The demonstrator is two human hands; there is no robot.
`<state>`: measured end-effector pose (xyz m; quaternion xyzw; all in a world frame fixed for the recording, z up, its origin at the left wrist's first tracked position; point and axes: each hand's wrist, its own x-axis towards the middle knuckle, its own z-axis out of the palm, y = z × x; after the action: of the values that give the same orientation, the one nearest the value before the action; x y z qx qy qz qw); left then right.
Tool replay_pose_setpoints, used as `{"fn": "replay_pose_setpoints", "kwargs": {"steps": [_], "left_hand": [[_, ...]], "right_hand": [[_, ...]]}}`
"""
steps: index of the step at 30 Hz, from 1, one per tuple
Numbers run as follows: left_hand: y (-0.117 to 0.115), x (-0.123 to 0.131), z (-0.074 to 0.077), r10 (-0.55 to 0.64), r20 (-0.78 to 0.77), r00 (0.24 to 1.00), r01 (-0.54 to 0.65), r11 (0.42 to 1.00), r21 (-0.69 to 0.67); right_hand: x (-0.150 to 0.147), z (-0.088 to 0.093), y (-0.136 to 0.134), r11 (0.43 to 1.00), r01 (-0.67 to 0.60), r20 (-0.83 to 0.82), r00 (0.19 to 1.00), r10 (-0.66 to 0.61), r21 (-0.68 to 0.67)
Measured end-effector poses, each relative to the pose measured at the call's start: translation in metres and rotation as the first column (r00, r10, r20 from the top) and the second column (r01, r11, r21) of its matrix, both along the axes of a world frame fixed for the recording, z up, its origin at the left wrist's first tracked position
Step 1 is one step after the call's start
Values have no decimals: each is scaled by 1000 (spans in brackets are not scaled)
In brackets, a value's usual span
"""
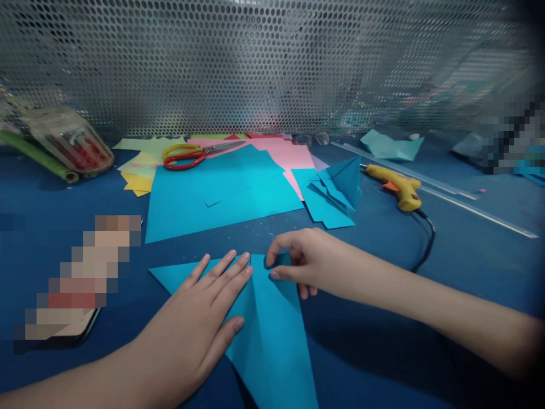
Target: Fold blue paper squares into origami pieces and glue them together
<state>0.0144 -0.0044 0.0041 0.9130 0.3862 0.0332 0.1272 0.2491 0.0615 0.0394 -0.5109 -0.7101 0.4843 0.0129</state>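
Note:
A folded sheet of blue paper [272,329] lies in front of me, one pointed corner at the left and its lower end running out of view. My left hand [204,307] presses flat on its left part, fingers stretched out. Near the paper's top edge, my right hand [298,258] is curled, with thumb and index fingertip brought close together on the paper in a pinch. Its other fingers bend beside the paper's right edge and are partly hidden. A crease runs down the paper between the hands.
Beyond the hands are a large blue sheet [221,193], scissors [185,157], pink paper [300,156] and a folded blue piece [332,196]. A yellow glue gun [395,184] with a cable and clear sticks [481,213] lie right. A jar [70,139] and phone [80,284] are left.

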Motion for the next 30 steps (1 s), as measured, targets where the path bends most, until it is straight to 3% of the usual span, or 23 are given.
{"fn": "replay_pose_setpoints", "kwargs": {"steps": [7, 16, 24, 30], "left_hand": [[0, 0, -3, -6, 9, 1000, 6, 999, 35], [-4, -2, -14, -59, 47, 997, 50, 982, 180], [-2, 1, 0, -187, -7, 982, 181, 944, 277], [-2, 2, 0, -179, -28, 983, 180, 942, 282]], "right_hand": [[3, -4, 0, 999, -12, -28, 1000, 10, -52], [4, -1, 0, 998, -30, -41, 999, 27, -53], [5, -5, -2, 999, 16, -46, 999, -18, -50], [4, -3, -14, 998, 60, -7, 998, -61, -21]]}}
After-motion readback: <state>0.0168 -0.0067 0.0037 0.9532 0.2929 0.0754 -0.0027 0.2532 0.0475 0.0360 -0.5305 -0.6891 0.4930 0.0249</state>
